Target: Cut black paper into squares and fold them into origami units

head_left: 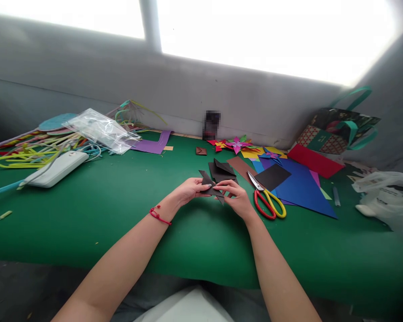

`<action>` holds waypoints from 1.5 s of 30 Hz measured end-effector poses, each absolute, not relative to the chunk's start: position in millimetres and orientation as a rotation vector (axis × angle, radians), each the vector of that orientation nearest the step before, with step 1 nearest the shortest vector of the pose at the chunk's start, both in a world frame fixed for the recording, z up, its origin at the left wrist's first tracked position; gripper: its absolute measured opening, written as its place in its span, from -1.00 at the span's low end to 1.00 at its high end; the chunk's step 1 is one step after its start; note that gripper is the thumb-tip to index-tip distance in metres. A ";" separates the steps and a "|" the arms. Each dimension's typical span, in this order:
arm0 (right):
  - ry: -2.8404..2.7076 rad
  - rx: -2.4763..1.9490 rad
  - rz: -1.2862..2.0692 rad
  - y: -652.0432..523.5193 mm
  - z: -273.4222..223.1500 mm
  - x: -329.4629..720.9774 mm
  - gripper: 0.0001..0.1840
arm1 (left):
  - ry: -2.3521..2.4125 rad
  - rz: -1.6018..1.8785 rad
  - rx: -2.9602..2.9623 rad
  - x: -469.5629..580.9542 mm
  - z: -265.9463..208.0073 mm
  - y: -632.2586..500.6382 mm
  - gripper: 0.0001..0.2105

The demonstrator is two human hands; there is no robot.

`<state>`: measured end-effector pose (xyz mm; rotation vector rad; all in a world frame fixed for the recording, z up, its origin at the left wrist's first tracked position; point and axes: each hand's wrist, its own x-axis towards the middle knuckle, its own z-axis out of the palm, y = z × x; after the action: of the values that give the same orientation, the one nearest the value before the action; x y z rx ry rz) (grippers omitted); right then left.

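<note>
A folded piece of black paper [208, 181] is held above the green table between both hands. My left hand [192, 189] pinches its left side, thumb on top. With thumb and fingers, my right hand [237, 197] grips the right side of the same paper. Pointed corners stick out at the top left and at the bottom. Just behind it lie more black paper sheets [221, 170], one of them folded up at an angle. Scissors [265, 199] with one red and one yellow handle lie right of my right hand, blades slightly apart.
On the green table [121, 232], blue paper [309, 188] and a red packet [315, 161] lie to the right. Colourful folded paper shapes [237, 144] sit at the back. A white power strip [58, 169], pipe cleaners [18, 154] and a plastic bag [100, 129] occupy the left.
</note>
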<state>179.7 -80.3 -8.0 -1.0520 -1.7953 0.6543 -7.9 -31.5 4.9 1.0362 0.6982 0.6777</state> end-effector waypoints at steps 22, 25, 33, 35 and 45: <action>-1.307 -1.138 0.903 -72.1 -17.3 162.9 -0.69 | 0.639 0.852 1.075 12.8 2.2 -46.3 -0.64; -1.291 -1.163 0.899 -72.3 -18.1 165.3 -0.73 | 0.624 0.818 1.067 12.8 0.3 -46.4 -0.62; -1.219 -1.205 1.030 -72.2 -19.2 167.4 -0.66 | 0.587 0.780 1.063 13.4 -0.8 -46.8 -0.62; -1.240 -1.224 1.009 -72.0 -19.1 167.8 -0.69 | 0.598 0.769 1.100 14.0 -1.2 -45.9 -0.61; -1.278 -1.328 0.721 -75.5 -10.9 166.6 -0.65 | 0.689 0.882 1.410 22.7 -10.7 -45.5 -0.64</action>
<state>166.6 -75.5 -10.9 -1.3279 -1.2781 0.7214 22.7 -45.5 -10.7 1.4103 0.6890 0.8825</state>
